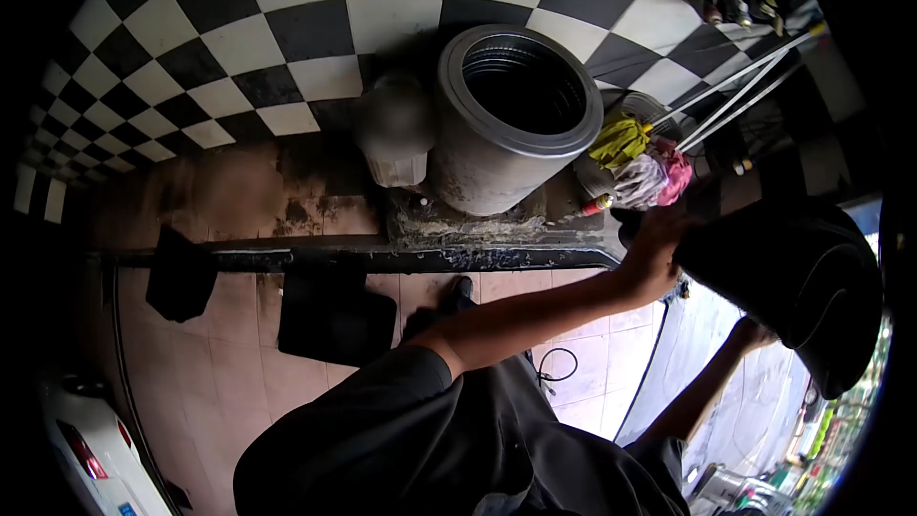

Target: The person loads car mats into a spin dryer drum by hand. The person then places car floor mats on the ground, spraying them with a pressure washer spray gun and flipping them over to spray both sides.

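Observation:
A black floor mat (788, 277) is bent and curled on itself at the right, held up off the floor. My left hand (657, 253) is closed on its near left edge, with the arm stretched across the view. My right hand (755, 333) holds the mat's lower edge; its fingers are partly hidden behind the mat. Another black mat (334, 318) lies on the pink tiles left of my legs, and a smaller dark mat (181, 279) lies farther left, against the ledge.
A large grey metal drum (458, 167), open at the top, stands on the raised ledge by the checkered wall. Mops (659, 167) lean beside it. A looped cable (557, 363) lies on the tiles. A white car (105, 459) stands at lower left.

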The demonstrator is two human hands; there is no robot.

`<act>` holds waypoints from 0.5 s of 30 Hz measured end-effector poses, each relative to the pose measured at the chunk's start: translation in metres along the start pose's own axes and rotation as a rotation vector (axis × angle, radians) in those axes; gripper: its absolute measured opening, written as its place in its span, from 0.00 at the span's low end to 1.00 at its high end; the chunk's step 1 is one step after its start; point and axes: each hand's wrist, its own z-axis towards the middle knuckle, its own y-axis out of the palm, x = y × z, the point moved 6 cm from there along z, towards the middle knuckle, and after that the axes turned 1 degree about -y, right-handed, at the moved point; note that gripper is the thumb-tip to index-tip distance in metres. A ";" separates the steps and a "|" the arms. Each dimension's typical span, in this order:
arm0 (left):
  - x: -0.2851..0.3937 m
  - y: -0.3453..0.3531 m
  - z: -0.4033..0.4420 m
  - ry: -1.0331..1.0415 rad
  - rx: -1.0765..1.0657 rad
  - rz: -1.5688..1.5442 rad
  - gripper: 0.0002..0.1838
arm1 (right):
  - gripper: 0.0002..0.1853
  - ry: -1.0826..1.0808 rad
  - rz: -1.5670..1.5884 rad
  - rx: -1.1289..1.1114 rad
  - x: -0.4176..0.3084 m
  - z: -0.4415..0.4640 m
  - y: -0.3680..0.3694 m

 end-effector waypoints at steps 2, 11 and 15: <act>-0.025 -0.007 0.034 0.011 0.030 0.043 0.23 | 0.13 -0.003 -0.054 -0.037 0.037 0.006 0.063; -0.107 -0.043 0.143 0.040 0.158 0.290 0.32 | 0.13 0.095 0.021 -0.327 0.122 -0.012 0.323; -0.161 -0.070 0.186 0.058 0.199 0.341 0.34 | 0.14 0.123 0.042 -0.453 0.157 -0.040 0.419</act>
